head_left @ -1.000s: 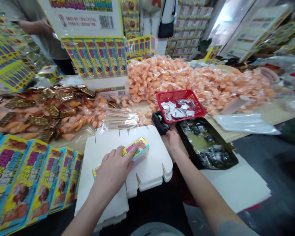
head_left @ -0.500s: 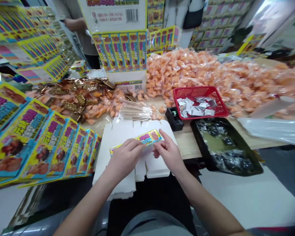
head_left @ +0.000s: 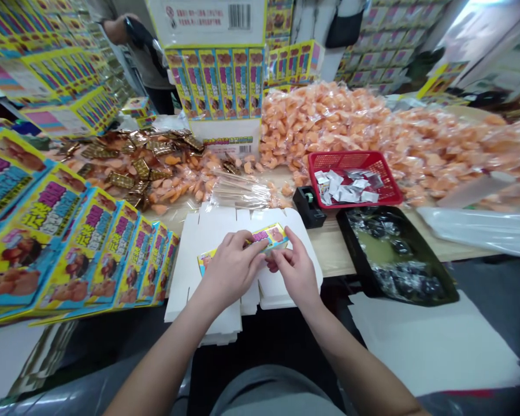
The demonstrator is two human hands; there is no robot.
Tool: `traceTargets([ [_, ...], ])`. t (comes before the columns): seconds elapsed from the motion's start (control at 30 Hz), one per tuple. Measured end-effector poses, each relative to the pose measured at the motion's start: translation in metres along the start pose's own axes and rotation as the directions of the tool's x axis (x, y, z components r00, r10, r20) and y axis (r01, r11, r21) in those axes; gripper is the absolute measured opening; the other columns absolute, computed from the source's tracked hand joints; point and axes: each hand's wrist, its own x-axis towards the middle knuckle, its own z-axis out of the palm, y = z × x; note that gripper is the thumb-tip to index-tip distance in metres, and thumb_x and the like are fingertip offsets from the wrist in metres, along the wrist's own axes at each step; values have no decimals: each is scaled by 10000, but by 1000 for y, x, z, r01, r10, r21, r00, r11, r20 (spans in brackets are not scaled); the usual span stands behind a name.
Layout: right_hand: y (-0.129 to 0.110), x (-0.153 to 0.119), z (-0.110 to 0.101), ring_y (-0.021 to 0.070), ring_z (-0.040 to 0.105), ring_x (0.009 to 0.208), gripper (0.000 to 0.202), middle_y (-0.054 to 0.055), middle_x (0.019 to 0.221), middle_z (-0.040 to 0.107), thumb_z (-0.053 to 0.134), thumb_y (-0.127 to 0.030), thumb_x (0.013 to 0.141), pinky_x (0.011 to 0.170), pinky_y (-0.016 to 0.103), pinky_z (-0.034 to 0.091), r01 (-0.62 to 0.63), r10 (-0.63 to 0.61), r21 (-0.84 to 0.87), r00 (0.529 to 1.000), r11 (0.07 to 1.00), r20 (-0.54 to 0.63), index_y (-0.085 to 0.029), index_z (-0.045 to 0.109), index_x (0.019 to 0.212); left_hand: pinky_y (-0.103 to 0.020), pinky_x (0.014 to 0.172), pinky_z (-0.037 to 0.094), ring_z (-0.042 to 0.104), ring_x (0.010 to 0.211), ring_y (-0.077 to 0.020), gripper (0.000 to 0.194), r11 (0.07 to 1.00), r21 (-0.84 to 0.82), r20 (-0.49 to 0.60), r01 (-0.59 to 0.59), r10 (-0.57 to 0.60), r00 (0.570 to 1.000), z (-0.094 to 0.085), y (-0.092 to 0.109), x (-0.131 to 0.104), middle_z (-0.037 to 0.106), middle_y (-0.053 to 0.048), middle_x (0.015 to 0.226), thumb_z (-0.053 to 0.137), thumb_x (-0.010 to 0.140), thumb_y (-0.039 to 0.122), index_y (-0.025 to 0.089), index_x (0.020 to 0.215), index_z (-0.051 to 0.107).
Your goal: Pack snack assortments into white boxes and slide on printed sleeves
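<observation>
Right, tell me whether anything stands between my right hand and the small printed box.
Nothing visible does: your right hand is at the right end of the small printed box. Your left hand covers its middle.

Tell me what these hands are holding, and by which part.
A small printed box: left hand across its middle, right hand at its right-hand end.
</observation>
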Motion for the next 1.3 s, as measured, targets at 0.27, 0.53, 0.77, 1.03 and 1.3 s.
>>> traceTargets([
  [0.27, 11, -2, -5, 130, 577, 618, 719, -41, 700, 659, 621, -357, 832, 635, 287, 487, 31, -31, 17, 999, 999, 30, -193, 290, 1449, -405, 870, 430, 520, 921, -243, 261, 969, 18, -47, 247, -246, 968, 14, 12, 26, 622, -73, 1004, 625, 858, 387, 179, 1016, 613],
  [0.53, 35, 34, -60, 198, 633, 699, 775, 25, 797, 691, 621, -471, 799, 690, 375, 522, 22, -49, -226, 992, 974, -117, -175, 295, 1437, -374, 829, 426, 492, 883, -245, 284, 980, 113, -129, 162, -148, 981, 24, 8, 22, 635, -62, 952, 668, 816, 338, 169, 1019, 563],
  [0.77, 47, 136, -109, 344, 408, 1312, 789, 266, 1387, 452, 700, -359, 689, 1082, 450, 315, -150, -228, -610, 837, 778, -497, -52, 393, 1348, -453, 932, 405, 488, 1154, -331, 679, 946, 295, -33, 136, -132, 991, 17, 17, 12, 603, -108, 1230, 715, 768, 317, 201, 1369, 421],
  [1.03, 17, 128, -151, 266, 642, 907, 359, 118, 1007, 691, 722, -391, 698, 771, 376, 520, -256, 83, -470, 930, 845, -357, -175, 646, 975, -425, 860, 461, 585, 1046, -284, 567, 908, 384, 113, 165, -223, 968, -8, -19, -30, 590, -102, 1236, 526, 928, 381, 282, 1460, 358],
  [1.3, -5, 144, -158, 191, 636, 714, 118, 47, 750, 681, 658, -294, 716, 617, 317, 536, -294, 252, -116, 925, 949, -286, -187, 611, 729, -378, 789, 476, 587, 952, -264, 540, 902, 406, 92, 150, -203, 975, 0, -22, -21, 602, -99, 1135, 502, 943, 380, 256, 1455, 385],
])
